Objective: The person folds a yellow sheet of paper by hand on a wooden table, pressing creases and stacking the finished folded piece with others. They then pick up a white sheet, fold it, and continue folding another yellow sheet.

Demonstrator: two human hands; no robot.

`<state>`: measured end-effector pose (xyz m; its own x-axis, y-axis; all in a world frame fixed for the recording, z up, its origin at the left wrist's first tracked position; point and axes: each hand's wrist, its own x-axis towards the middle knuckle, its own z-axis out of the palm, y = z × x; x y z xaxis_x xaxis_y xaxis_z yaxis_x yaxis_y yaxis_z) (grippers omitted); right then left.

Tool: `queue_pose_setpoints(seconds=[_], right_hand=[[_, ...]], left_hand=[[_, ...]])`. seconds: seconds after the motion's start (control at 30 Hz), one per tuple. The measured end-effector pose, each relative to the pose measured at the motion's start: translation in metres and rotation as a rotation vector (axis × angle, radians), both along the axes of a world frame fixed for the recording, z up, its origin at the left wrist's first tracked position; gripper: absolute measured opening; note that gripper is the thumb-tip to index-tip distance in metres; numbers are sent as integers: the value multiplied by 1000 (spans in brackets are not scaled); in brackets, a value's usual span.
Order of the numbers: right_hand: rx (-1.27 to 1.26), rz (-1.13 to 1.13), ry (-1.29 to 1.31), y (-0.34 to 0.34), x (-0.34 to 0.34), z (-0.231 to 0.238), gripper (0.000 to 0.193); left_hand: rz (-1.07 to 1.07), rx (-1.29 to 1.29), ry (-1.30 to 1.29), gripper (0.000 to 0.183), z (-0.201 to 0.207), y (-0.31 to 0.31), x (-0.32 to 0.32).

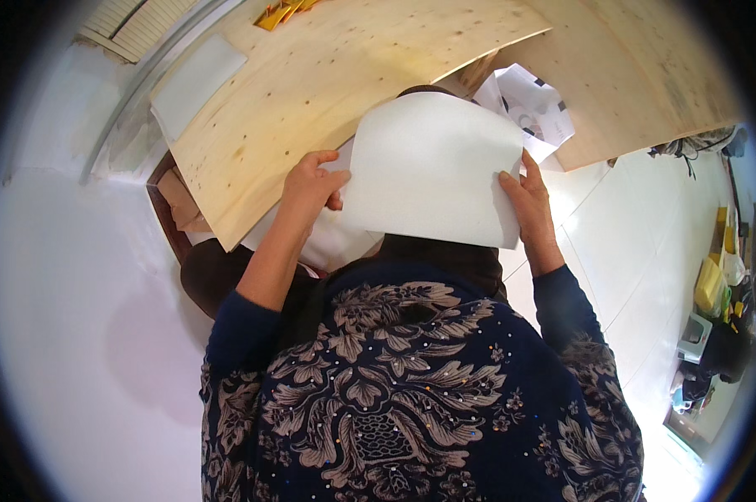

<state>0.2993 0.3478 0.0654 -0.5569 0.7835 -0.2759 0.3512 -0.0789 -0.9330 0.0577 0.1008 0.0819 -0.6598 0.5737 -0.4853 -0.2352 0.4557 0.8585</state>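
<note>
A blank white sheet (432, 167), paper-like and slightly curved, is held up in front of me above my lap. My right hand (530, 201) grips its right edge, thumb on the near face and fingers partly hidden behind. At the left edge is my left hand (311, 186), with thumb and index finger apart and the other fingers curled. Its thumb tip reaches the sheet's edge; whether it touches cannot be told. No grip on the sheet shows there.
Beyond the sheet stretches a wooden tabletop (311, 100) with another white sheet (195, 88) at its left and golden-yellow pieces (284, 12) at its far edge. A white bag-like container (528, 109) stands beside a second wooden board (637, 84). Brown material (181, 201) sits under the table's left end.
</note>
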Motion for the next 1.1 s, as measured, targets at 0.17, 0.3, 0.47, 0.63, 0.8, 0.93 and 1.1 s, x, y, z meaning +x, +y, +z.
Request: queue_pose_setpoints(seconds=[0.17, 0.3, 0.47, 0.63, 0.8, 0.93, 1.1], right_hand=[[-296, -16, 94, -15, 22, 1, 72], [-648, 17, 242, -16, 24, -9, 69], [-567, 21, 215, -15, 27, -6, 69], [-405, 51, 41, -21, 32, 9, 70], [-443, 118, 14, -29, 43, 5, 63], [-192, 97, -83, -9, 54, -14, 61], [935, 394, -140, -16, 71, -29, 93]], left_hand=[[-97, -75, 584, 76, -16, -32, 25], [-306, -53, 1284, 85, -38, -20, 20], [-235, 369, 1363, 83, -18, 5, 21], [-475, 450, 1330, 66, 30, -3, 26], [-627, 455, 1149, 38, 43, -7, 39], [-770, 414, 1057, 27, 36, -12, 31], [-708, 344, 942, 28, 26, -25, 24]])
